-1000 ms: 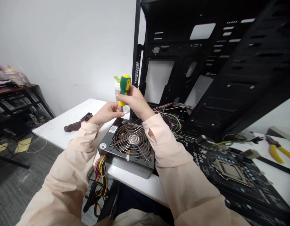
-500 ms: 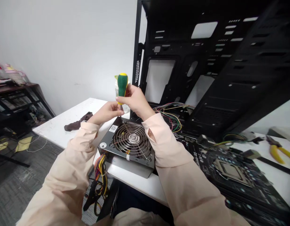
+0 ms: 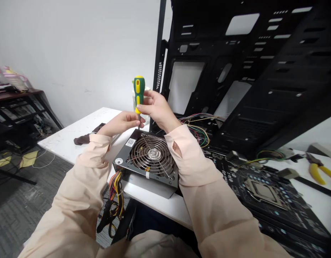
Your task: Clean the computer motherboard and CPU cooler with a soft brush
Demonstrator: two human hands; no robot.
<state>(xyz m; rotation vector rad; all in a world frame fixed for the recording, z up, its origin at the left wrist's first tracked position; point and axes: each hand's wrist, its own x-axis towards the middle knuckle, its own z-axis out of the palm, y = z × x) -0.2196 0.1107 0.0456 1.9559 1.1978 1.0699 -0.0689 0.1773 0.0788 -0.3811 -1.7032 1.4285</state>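
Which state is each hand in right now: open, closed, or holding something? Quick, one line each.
Left hand: closed, pinching the screwdriver below its handle.
Right hand: closed, holding the screwdriver by its green-and-yellow handle.

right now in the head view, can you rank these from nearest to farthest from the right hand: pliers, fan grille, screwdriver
1. Screwdriver: in the grip of the right hand, handle up.
2. Fan grille: below the hand, on top of the grey power supply.
3. Yellow-handled pliers: at the far right of the view.
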